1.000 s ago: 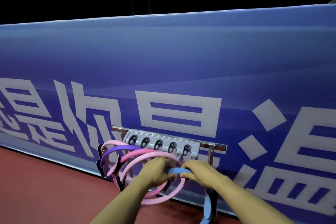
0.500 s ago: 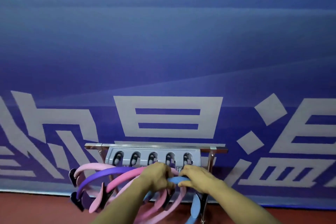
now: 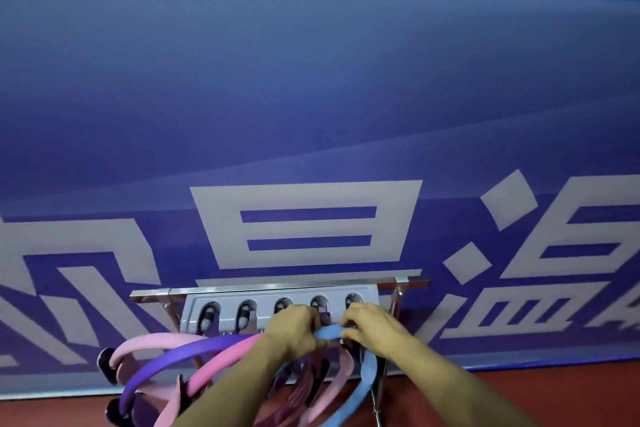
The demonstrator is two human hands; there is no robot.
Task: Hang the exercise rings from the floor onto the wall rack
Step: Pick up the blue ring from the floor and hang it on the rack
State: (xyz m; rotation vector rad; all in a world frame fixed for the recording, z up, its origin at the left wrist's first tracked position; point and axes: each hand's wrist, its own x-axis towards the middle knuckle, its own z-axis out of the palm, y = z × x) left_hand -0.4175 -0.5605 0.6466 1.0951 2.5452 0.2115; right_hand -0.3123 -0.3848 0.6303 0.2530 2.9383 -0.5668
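Two hands on one blue ring (image 3: 367,371) at the rack (image 3: 280,305)
Left hand (image 3: 294,331) and right hand (image 3: 372,326) each curl closed around its top arc; pink ring (image 3: 221,366) and purple ring (image 3: 173,362) hang alongside.

— What are the hands on?

— Both hold the top of the light blue ring (image 3: 367,374), left hand (image 3: 294,331) and right hand (image 3: 372,324) side by side, fingers curled over it just below the grey wall rack (image 3: 221,298).

— Which hook?

— Near the two rightmost; I cannot tell which.

— And the other rings?

— A pale pink ring (image 3: 152,341), a purple ring (image 3: 173,360) and a deeper pink ring (image 3: 225,362) fan out leftward under the rack, against the blue banner (image 3: 311,80). Red floor (image 3: 554,392) below.
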